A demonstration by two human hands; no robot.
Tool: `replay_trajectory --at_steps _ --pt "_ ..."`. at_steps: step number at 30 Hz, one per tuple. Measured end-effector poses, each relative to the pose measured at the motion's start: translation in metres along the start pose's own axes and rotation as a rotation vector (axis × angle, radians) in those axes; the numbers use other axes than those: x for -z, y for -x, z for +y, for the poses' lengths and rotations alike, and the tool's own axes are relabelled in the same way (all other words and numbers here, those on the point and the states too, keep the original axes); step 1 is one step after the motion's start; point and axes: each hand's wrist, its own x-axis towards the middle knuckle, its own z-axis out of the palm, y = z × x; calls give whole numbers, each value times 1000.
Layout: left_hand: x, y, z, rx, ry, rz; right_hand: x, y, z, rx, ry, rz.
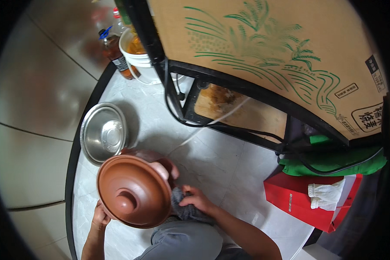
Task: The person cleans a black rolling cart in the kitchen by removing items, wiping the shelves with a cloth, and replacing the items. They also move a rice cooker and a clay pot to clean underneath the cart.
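Observation:
A brown clay pot [156, 155] with its domed lid [143, 182] on is in front of me, the lid and its round knob facing up towards me. My left hand [101, 214] grips the pot at its lower left side; its fingers are partly hidden beneath the rim. On the other side, my right hand [196, 199] holds a grey cloth [185, 208] close to the pot's right side. Whether the cloth touches the pot is hard to tell. The pot's stubby handle [161, 170] sticks out at its upper right. Most of the pot's body is hidden by the lid.
A steel basin [104, 133] sits on the grey tiled floor [211, 156], just beyond the pot. Further off are a white bucket [143, 65] and a dark bottle [113, 48]. A black metal rack [221, 73] bears a cardboard box [263, 42]; a black cable [166, 94] hangs there. At right stands a red bag [292, 195].

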Motion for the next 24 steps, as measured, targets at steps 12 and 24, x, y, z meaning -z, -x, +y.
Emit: replay_trajectory --at_steps 12,24 --pt "-24 -23 7 21 20 -11 -1 -29 17 220 35 105" --pt "-69 -7 71 -1007 -1036 261 36 -8 -3 214 262 308"
